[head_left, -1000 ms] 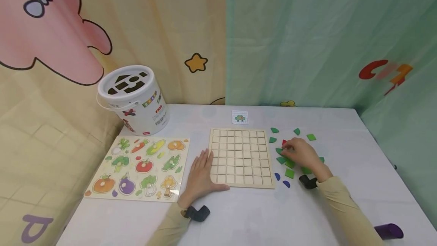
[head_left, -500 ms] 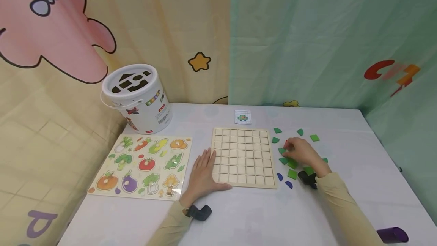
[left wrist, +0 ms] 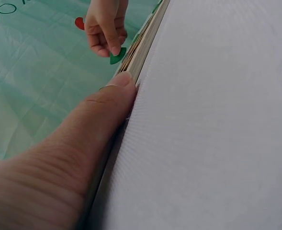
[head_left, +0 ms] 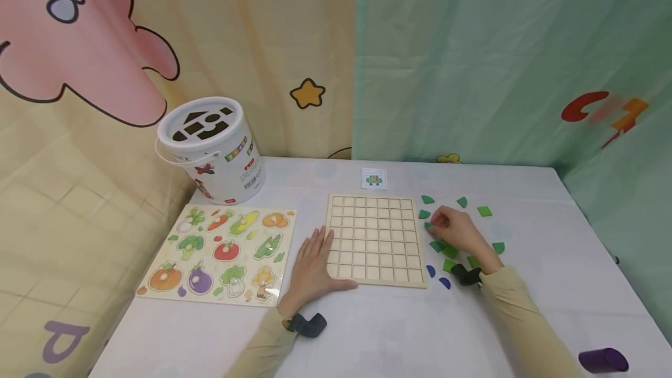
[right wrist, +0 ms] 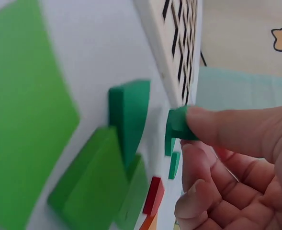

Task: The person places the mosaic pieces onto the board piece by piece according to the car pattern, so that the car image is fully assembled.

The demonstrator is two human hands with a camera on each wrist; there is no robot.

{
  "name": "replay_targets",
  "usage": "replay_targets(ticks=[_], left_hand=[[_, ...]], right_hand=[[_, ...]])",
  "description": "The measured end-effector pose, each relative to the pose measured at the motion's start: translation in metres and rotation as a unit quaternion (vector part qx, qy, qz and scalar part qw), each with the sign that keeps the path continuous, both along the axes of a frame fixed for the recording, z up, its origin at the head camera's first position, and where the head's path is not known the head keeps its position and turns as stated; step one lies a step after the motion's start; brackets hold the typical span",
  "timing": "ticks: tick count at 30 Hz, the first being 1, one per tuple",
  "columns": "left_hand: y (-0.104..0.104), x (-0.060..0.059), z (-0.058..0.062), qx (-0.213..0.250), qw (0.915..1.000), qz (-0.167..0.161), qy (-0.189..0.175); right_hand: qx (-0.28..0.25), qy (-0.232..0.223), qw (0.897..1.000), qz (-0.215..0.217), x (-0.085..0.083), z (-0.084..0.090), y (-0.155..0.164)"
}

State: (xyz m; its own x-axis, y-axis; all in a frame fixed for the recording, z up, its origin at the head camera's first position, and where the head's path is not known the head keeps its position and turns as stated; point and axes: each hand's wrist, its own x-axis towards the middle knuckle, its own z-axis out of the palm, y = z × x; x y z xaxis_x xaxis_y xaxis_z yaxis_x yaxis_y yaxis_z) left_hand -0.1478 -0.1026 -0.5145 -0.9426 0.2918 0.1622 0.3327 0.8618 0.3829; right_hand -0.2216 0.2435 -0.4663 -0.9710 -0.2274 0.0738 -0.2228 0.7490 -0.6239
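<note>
A bare wooden grid board lies flat on the white table. My left hand rests flat and open at its near left corner, the thumb pressed along the board's edge. My right hand hovers just past the board's right edge and pinches a small green quarter-round piece between thumb and forefinger. In the right wrist view that green piece sits at the fingertips, close to the board. More green pieces and a red piece lie below it.
Loose green pieces and two blue pieces are scattered right of the board. A pattern card lies behind it. A vegetable peg puzzle and a white shape-sorter bucket stand at the left. A purple object is at the near right.
My right hand has shifted a little left and away from me, toward the board's right edge, with the green piece in its fingertips. The left hand has stayed put.
</note>
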Motion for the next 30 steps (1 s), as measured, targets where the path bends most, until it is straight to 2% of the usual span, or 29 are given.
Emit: replay_targets(ticks=[4, 12, 20, 30], left_hand=[[0.000, 0.000, 0.001, -0.004, 1.0000, 0.002, -0.004], [-0.001, -0.002, -0.002, -0.009, 1.0000, 0.004, 0.000], [-0.001, -0.002, -0.002, -0.013, 0.9999, 0.006, 0.003], [-0.001, -0.002, -0.002, -0.019, 0.9998, 0.005, 0.008]], right_hand=[[-0.016, 0.015, 1.000, 0.004, -0.002, 0.001, -0.014], [-0.066, -0.013, 0.997, 0.040, -0.006, 0.003, -0.055], [-0.099, -0.012, 0.992, 0.078, -0.016, -0.001, -0.089], [-0.108, 0.000, 0.991, 0.077, -0.028, -0.006, -0.118]])
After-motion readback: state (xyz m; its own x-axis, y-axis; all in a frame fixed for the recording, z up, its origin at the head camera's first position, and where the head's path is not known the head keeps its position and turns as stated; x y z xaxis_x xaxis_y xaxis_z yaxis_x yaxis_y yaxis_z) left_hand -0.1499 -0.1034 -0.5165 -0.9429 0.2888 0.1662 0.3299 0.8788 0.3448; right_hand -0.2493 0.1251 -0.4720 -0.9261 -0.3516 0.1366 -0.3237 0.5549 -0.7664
